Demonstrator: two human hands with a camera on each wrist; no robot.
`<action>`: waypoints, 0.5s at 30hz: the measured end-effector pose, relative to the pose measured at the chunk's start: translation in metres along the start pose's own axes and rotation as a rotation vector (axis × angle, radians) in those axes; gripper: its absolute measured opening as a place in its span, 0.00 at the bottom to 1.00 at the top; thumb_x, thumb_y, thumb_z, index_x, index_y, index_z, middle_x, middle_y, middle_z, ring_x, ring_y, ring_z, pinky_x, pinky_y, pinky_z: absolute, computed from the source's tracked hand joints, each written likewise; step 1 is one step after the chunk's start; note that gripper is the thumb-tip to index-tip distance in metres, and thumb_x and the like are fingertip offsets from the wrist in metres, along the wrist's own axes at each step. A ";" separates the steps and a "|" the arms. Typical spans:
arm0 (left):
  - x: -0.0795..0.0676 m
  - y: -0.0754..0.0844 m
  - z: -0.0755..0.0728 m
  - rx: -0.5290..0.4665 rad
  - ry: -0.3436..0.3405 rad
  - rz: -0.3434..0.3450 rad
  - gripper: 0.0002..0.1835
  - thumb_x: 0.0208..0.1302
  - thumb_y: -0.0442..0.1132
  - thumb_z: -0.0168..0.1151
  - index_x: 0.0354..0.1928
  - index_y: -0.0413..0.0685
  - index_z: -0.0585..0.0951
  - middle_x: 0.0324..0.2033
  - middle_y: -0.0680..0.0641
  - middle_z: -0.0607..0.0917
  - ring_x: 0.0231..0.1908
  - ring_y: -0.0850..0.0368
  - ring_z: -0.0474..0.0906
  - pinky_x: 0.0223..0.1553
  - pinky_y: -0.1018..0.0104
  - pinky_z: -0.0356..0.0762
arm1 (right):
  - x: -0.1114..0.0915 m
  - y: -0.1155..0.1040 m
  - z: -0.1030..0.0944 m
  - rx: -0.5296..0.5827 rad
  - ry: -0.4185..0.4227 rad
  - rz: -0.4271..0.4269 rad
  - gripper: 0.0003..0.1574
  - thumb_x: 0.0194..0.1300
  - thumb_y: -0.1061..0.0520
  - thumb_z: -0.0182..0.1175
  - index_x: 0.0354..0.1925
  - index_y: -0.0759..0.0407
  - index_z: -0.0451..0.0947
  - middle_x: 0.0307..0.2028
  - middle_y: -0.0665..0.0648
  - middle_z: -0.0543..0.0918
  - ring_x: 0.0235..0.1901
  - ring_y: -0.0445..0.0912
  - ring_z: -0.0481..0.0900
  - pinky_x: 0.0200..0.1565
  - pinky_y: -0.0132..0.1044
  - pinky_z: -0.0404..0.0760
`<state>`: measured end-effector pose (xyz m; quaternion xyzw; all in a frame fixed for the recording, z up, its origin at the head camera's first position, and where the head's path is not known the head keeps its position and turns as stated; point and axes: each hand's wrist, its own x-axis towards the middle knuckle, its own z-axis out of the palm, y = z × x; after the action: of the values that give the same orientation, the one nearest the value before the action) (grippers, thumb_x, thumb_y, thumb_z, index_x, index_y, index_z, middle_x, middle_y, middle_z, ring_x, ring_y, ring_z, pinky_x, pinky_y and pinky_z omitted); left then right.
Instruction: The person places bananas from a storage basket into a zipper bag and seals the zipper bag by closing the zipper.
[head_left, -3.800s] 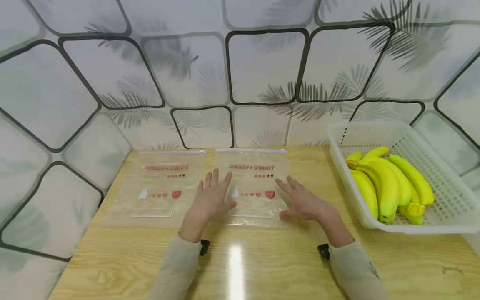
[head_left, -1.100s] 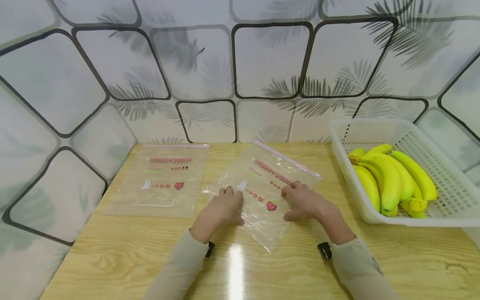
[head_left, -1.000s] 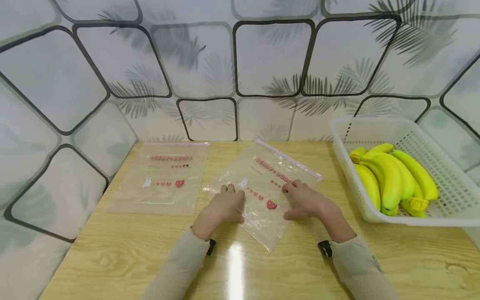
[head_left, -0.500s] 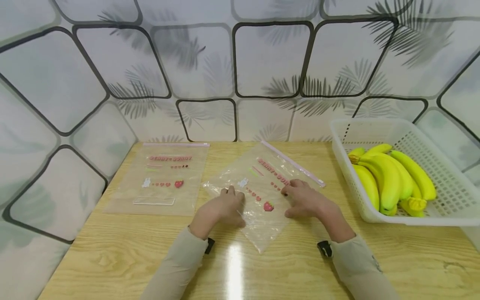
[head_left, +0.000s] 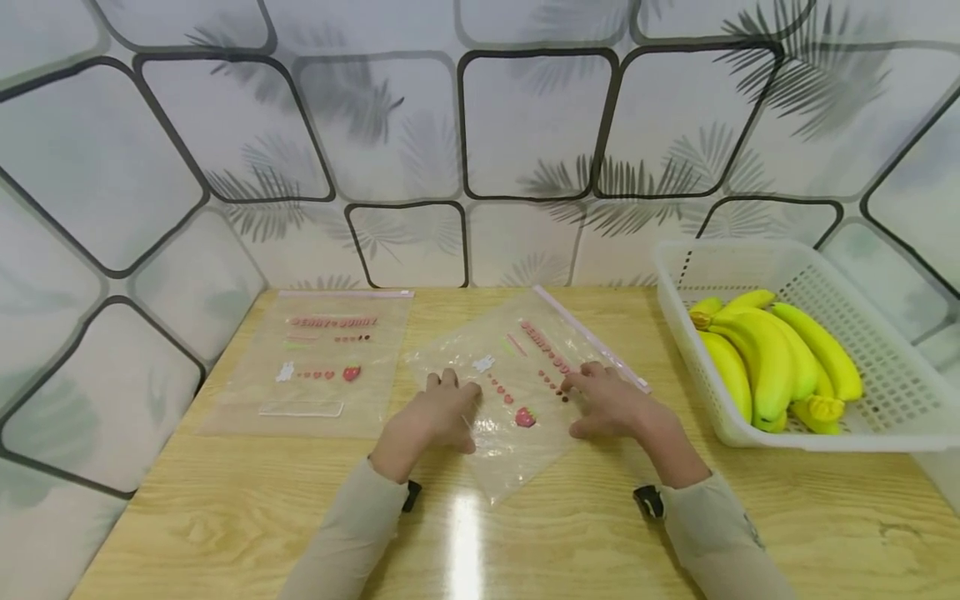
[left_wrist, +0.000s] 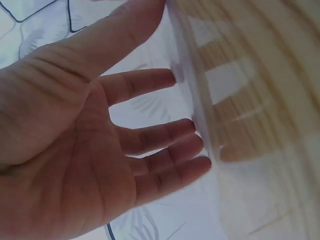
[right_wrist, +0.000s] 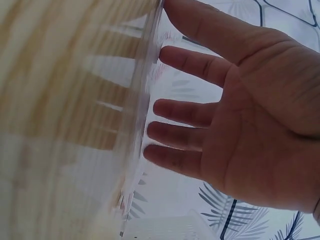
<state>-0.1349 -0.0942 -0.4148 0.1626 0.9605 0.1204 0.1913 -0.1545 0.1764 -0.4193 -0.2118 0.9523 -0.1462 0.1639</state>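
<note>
A clear zip bag (head_left: 517, 450) with pink lettering, a white bunny, hearts and a strawberry lies turned at an angle on the table. My left hand (head_left: 435, 412) rests its fingertips on the bag's left part. On the right part, near the pink zip strip, the fingertips of my right hand (head_left: 611, 404) touch the film. In the left wrist view the left fingers (left_wrist: 160, 137) are nearly straight, tips against the film. The right fingers (right_wrist: 185, 112) look the same in the right wrist view. Neither hand grips anything.
A second matching zip bag (head_left: 315, 392) lies flat and square on the left of the wooden table (head_left: 600, 542). At the right stands a white plastic basket (head_left: 900, 400) holding several yellow bananas (head_left: 780, 358). A patterned wall covering (head_left: 525, 125) rises behind.
The bag under my hands, first square to the table, has turned clockwise and still turns slightly in the last second. Both hands have gone from hovering over it to fingertips on it.
</note>
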 end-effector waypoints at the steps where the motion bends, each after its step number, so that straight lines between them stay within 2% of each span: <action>1: -0.001 0.001 0.000 -0.001 -0.005 0.000 0.37 0.49 0.43 0.79 0.62 0.49 0.74 0.54 0.37 0.70 0.53 0.42 0.66 0.48 0.50 0.79 | 0.000 0.000 0.001 0.006 -0.004 0.002 0.33 0.55 0.51 0.71 0.59 0.54 0.76 0.65 0.72 0.67 0.62 0.70 0.66 0.59 0.65 0.70; 5: -0.005 0.007 0.000 -0.010 -0.028 0.011 0.34 0.51 0.46 0.78 0.58 0.44 0.74 0.49 0.37 0.72 0.50 0.42 0.67 0.46 0.51 0.79 | -0.001 -0.001 0.002 0.000 -0.017 -0.001 0.33 0.55 0.50 0.70 0.59 0.54 0.75 0.65 0.71 0.67 0.61 0.70 0.68 0.58 0.65 0.71; 9: -0.007 0.012 0.001 -0.002 -0.029 0.018 0.45 0.50 0.53 0.78 0.64 0.38 0.70 0.61 0.25 0.68 0.62 0.30 0.65 0.57 0.44 0.76 | -0.001 -0.001 0.002 -0.039 -0.012 -0.011 0.34 0.55 0.49 0.71 0.59 0.55 0.75 0.62 0.70 0.70 0.58 0.69 0.70 0.56 0.63 0.73; 11: -0.006 0.013 0.002 0.003 -0.022 0.014 0.45 0.49 0.53 0.79 0.64 0.38 0.69 0.64 0.23 0.64 0.65 0.28 0.62 0.58 0.42 0.76 | -0.001 -0.001 0.002 -0.047 -0.010 -0.006 0.35 0.55 0.49 0.71 0.60 0.55 0.74 0.62 0.70 0.70 0.58 0.68 0.70 0.57 0.62 0.74; 12: -0.006 0.012 0.002 0.007 -0.017 0.013 0.46 0.48 0.52 0.80 0.65 0.38 0.68 0.65 0.23 0.63 0.66 0.27 0.60 0.58 0.42 0.75 | -0.001 -0.001 0.002 -0.047 -0.008 -0.006 0.35 0.55 0.50 0.71 0.60 0.55 0.75 0.62 0.69 0.70 0.58 0.67 0.69 0.56 0.62 0.74; 15: -0.004 0.008 0.002 0.020 0.000 0.001 0.41 0.47 0.49 0.81 0.59 0.41 0.71 0.59 0.31 0.69 0.63 0.33 0.65 0.56 0.46 0.77 | -0.002 -0.001 0.001 -0.033 -0.011 -0.007 0.35 0.54 0.52 0.72 0.60 0.55 0.76 0.60 0.68 0.71 0.56 0.65 0.70 0.55 0.60 0.75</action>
<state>-0.1280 -0.0877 -0.4128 0.1648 0.9616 0.1109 0.1895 -0.1516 0.1764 -0.4198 -0.2187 0.9529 -0.1302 0.1650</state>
